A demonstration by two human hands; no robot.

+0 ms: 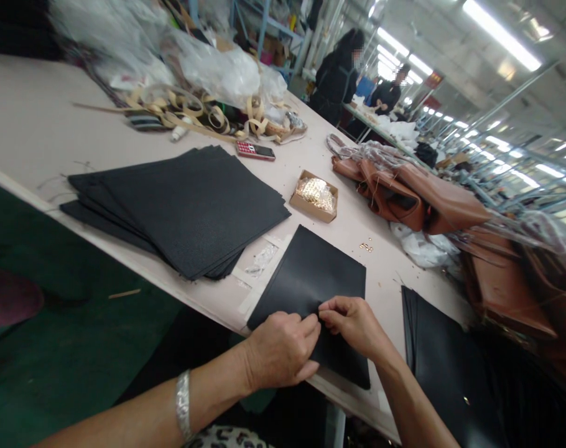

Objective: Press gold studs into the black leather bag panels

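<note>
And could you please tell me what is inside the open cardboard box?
Shiny gold-coloured pieces show inside the cardboard box; whatever lies beneath them is covered, as is its floor.

Found lying on the pale table (24,118): stacked black sheets (180,211), a single sheet (306,267), small carton (311,210), phone (255,150), brown bags (444,196).

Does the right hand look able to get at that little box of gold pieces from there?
Probably yes. The right hand is over the black sheet, which lies flat, and nothing seems to stand between it and the open-topped box. It would likely have to leave the sheet first.
</note>
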